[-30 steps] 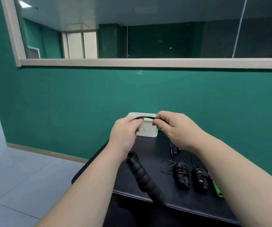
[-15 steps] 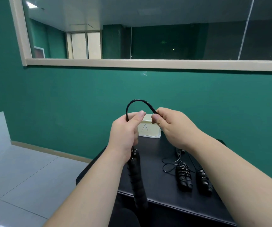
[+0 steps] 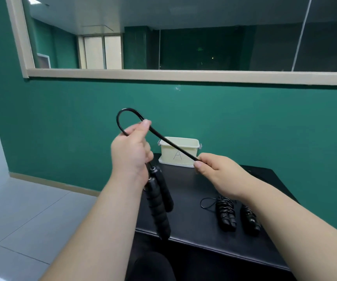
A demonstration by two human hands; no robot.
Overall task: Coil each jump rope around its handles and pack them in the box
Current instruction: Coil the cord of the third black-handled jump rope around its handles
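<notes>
Grey floor tiles [image 3: 21, 209] occupy the left of the view, below a green wall [image 3: 62, 122].

The left hand [image 3: 131, 151] is raised above the near left corner of the black table [image 3: 194, 191]. Its fingers are curled and its thumb presses down on the black cord [image 3: 171, 144] of a jump rope, so the hand grips the cord. Above the thumb, the cord forms a single upright loop that crosses itself at the thumb tip.

Two black ribbed handles [image 3: 157, 201] hang just below the left hand, side by side and nearly touching. Their metal-collared tops point up toward the heel of the hand. Their lower ends hang in front of the table's near edge.

From the left thumb, the cord runs taut, down and to the right, passing in front of the cream box [image 3: 188, 157]. The box stands at the far edge of the table, near the wall. It bears a hand-drawn letter "A" on its front face. Its inside is not visible.

The right hand [image 3: 218, 173] pinches the cord between thumb and forefinger, with the other fingers curled. It is in the air just right of the box.

Two coiled jump ropes [image 3: 225, 213] lie on the table under the right forearm, side by side, outside the box. Each has its cord wound around its handles. A loose cord loop extends left from the left bundle.
</notes>
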